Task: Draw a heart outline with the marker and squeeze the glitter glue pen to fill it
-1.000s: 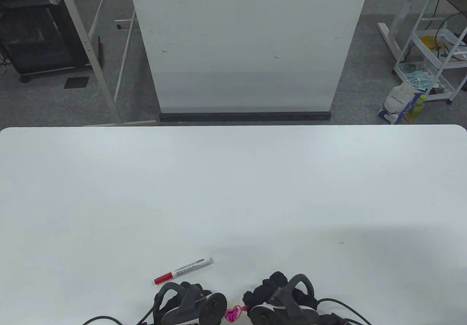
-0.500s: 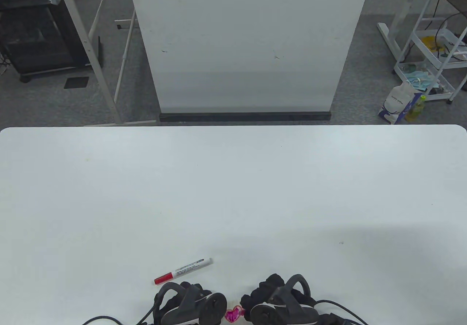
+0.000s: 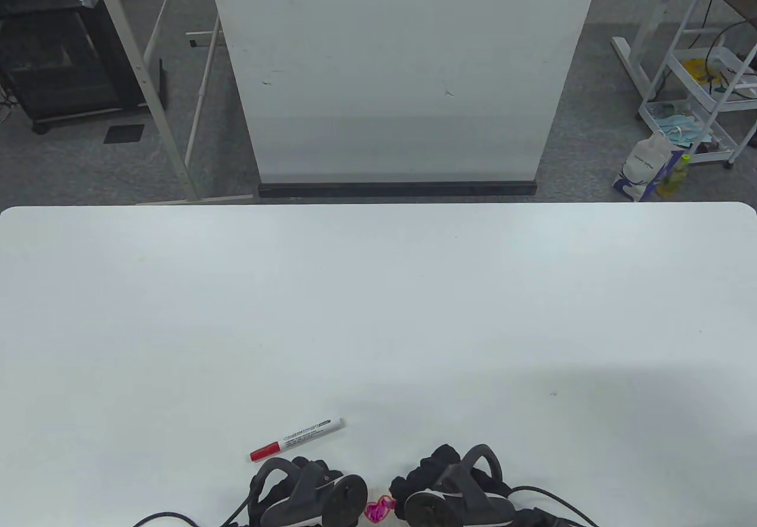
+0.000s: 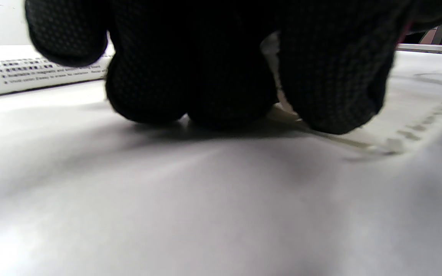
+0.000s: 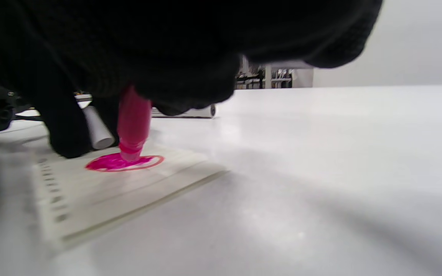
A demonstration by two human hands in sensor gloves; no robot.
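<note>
A small heart (image 3: 378,509) with a red outline and pink fill lies on a white sheet (image 5: 136,191) at the table's near edge, between my hands. My right hand (image 3: 449,482) grips a pink glitter glue pen (image 5: 132,122), its tip down in the pink fill (image 5: 123,163). My left hand (image 3: 307,488) rests its fingertips (image 4: 190,96) on the sheet just left of the heart. A short white cylinder (image 5: 98,132) shows by the left fingers; I cannot tell whether it is held. The red-capped marker (image 3: 297,438) lies loose just beyond my left hand.
The sheet has a punched edge (image 4: 416,130) and lies flat on the white table (image 3: 378,314). Glove cables (image 3: 550,494) trail off the near edge. A white board stand (image 3: 402,77) and a trolley (image 3: 698,101) are on the floor beyond the table.
My right hand has shifted slightly left with the glue pen on the heart. The left hand and the marker have stayed put.
</note>
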